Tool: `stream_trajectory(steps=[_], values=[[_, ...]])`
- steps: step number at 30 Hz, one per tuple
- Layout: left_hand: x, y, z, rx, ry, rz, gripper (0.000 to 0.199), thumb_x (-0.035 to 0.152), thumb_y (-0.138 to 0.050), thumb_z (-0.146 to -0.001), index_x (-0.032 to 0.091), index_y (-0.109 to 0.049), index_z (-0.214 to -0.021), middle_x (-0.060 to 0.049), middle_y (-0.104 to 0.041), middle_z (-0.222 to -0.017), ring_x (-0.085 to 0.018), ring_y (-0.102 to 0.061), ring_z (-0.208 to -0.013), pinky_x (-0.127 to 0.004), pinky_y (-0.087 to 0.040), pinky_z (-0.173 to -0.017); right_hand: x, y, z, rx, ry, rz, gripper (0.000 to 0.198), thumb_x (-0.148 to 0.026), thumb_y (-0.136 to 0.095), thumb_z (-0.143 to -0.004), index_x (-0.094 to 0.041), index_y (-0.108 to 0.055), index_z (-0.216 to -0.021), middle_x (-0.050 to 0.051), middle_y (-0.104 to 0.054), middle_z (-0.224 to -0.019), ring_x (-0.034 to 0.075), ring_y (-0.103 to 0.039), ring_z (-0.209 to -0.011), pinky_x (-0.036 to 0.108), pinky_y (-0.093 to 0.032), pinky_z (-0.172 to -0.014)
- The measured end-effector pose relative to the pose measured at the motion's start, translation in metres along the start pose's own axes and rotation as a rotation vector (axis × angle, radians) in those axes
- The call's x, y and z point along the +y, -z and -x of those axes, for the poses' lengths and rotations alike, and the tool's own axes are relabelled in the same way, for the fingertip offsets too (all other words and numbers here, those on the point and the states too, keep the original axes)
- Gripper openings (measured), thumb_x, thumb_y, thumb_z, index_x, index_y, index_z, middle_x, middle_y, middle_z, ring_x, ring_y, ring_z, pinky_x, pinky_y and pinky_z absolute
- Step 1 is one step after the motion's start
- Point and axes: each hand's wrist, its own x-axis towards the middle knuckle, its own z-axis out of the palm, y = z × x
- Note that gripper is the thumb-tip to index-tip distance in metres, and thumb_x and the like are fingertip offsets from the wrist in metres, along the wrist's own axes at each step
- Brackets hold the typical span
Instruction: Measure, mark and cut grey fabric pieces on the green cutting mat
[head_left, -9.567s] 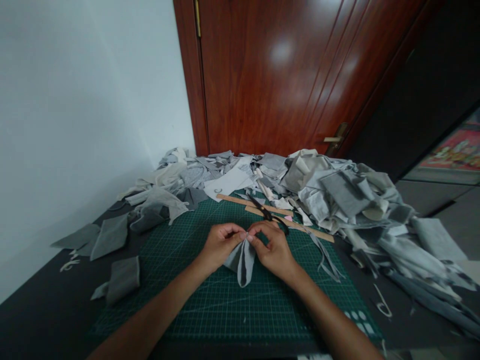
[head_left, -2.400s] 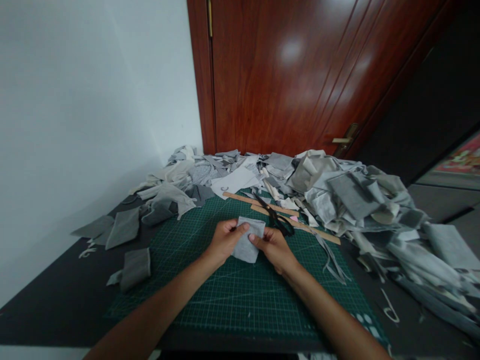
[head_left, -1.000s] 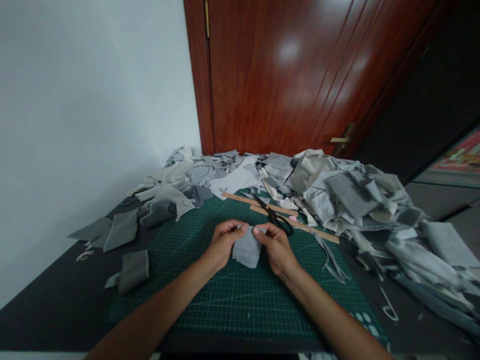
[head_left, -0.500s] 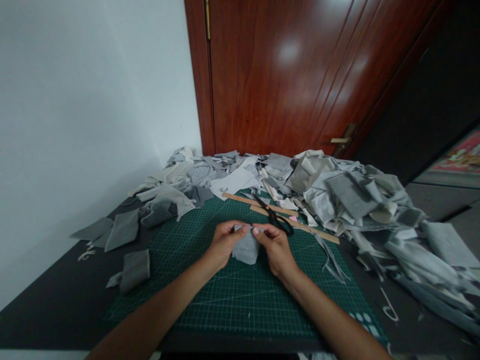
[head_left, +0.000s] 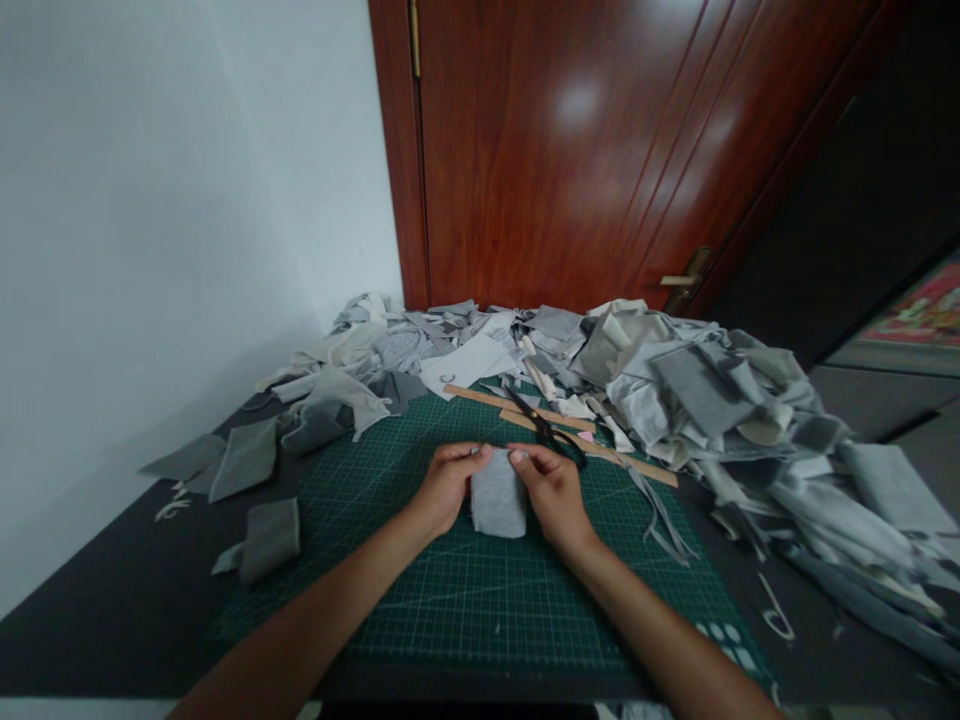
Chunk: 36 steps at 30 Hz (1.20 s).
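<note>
A small rectangular piece of grey fabric hangs between my hands over the green cutting mat. Its upper left corner is pinched by my left hand, thumb on the near side. My right hand pinches the upper right corner the same way. Both hands are closed on the top edge, and the fingers behind the cloth are partly hidden. Just beyond my right hand lie black scissors, resting across wooden rulers.
A large heap of grey and cream fabric fills the right and back of the dark table. Folded grey cloth lies left of the mat. Thin fabric strips lie at right. A white wall and wooden door stand behind.
The grey fabric has been drawn straighter and hangs flatter, its lower edge slightly lower and further right. Both hands keep their pinch on the top edge.
</note>
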Motion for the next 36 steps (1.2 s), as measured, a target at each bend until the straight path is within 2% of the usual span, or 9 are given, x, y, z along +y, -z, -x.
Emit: stream_trajectory(steps=[6,10,11,15,18,24,30,34,36], values=[[-0.009,0.004,-0.004,0.014,-0.043,-0.109,0.052,0.061,-0.089,-0.066,0.013,-0.069,-0.058,0.002,-0.054,-0.054,-0.010,-0.041,-0.053,-0.024,-0.029,-0.052,0.004,0.005,-0.007,0.004,0.097,0.207,0.022,-0.042,-0.074,-0.083,-0.020,-0.082,-0.085,0.007,-0.081,-0.083,0.027,-0.073,-0.080,0.037,-0.055,-0.075],[-0.015,0.008,-0.007,0.069,-0.064,-0.115,0.056,0.067,-0.087,-0.066,0.014,-0.070,-0.063,0.001,-0.056,-0.057,-0.011,-0.044,-0.054,-0.024,-0.033,-0.053,0.011,0.003,-0.007,-0.057,-0.081,0.135,0.048,-0.055,-0.079,-0.078,-0.018,-0.076,-0.107,0.003,-0.073,-0.069,0.020,-0.063,-0.057,0.030,-0.047,-0.053],[-0.016,0.009,-0.008,0.084,-0.069,-0.111,0.056,0.068,-0.086,-0.066,0.014,-0.070,-0.064,0.001,-0.057,-0.058,-0.012,-0.045,-0.055,-0.025,-0.034,-0.053,0.013,0.002,-0.006,-0.091,-0.117,0.120,0.052,-0.059,-0.079,-0.078,-0.017,-0.074,-0.108,0.001,-0.071,-0.066,0.019,-0.060,-0.054,0.029,-0.045,-0.050],[-0.014,0.014,-0.012,0.123,-0.088,-0.118,0.057,0.069,-0.085,-0.068,0.015,-0.068,-0.065,0.001,-0.055,-0.056,-0.011,-0.044,-0.052,-0.024,-0.033,-0.051,0.021,0.000,-0.004,-0.173,-0.084,0.191,0.053,-0.070,-0.072,-0.080,-0.018,-0.066,-0.071,-0.003,-0.056,-0.055,0.012,-0.045,-0.048,0.025,-0.034,-0.045],[-0.010,0.015,-0.013,0.122,-0.104,-0.145,0.057,0.068,-0.084,-0.069,0.015,-0.065,-0.062,0.002,-0.054,-0.054,-0.010,-0.044,-0.050,-0.023,-0.033,-0.048,0.025,0.001,-0.007,-0.157,-0.061,0.233,0.054,-0.071,-0.070,-0.080,-0.020,-0.060,-0.064,-0.005,-0.049,-0.052,0.011,-0.039,-0.047,0.024,-0.029,-0.044],[-0.005,0.013,-0.013,0.104,-0.129,-0.187,0.057,0.069,-0.082,-0.071,0.017,-0.063,-0.060,0.002,-0.054,-0.049,-0.011,-0.047,-0.042,-0.023,-0.035,-0.040,0.020,0.005,-0.011,-0.140,-0.005,0.324,0.046,-0.063,-0.068,-0.084,-0.021,-0.062,-0.067,-0.001,-0.058,-0.059,0.015,-0.049,-0.053,0.027,-0.034,-0.050],[-0.008,0.010,-0.011,0.107,-0.132,-0.167,0.054,0.067,-0.083,-0.071,0.018,-0.064,-0.061,0.003,-0.056,-0.048,-0.011,-0.047,-0.039,-0.022,-0.036,-0.037,0.016,0.008,-0.010,-0.162,0.230,0.558,0.035,-0.047,-0.056,-0.096,-0.023,-0.056,-0.071,-0.001,-0.057,-0.061,0.016,-0.052,-0.055,0.029,-0.035,-0.056],[-0.010,0.009,-0.011,0.117,-0.110,-0.113,0.051,0.063,-0.088,-0.068,0.016,-0.068,-0.065,0.003,-0.057,-0.048,-0.011,-0.047,-0.039,-0.022,-0.035,-0.037,0.020,0.006,-0.011,-0.164,0.191,0.540,0.037,-0.051,-0.056,-0.097,-0.022,-0.058,-0.074,-0.001,-0.057,-0.060,0.017,-0.054,-0.054,0.028,-0.036,-0.051],[-0.010,0.012,-0.013,0.133,-0.089,-0.071,0.051,0.062,-0.090,-0.065,0.015,-0.070,-0.067,0.002,-0.059,-0.051,-0.011,-0.049,-0.042,-0.021,-0.036,-0.039,0.021,0.007,-0.010,-0.168,0.131,0.489,0.037,-0.055,-0.054,-0.099,-0.020,-0.065,-0.092,-0.002,-0.060,-0.060,0.017,-0.056,-0.051,0.028,-0.039,-0.048]])
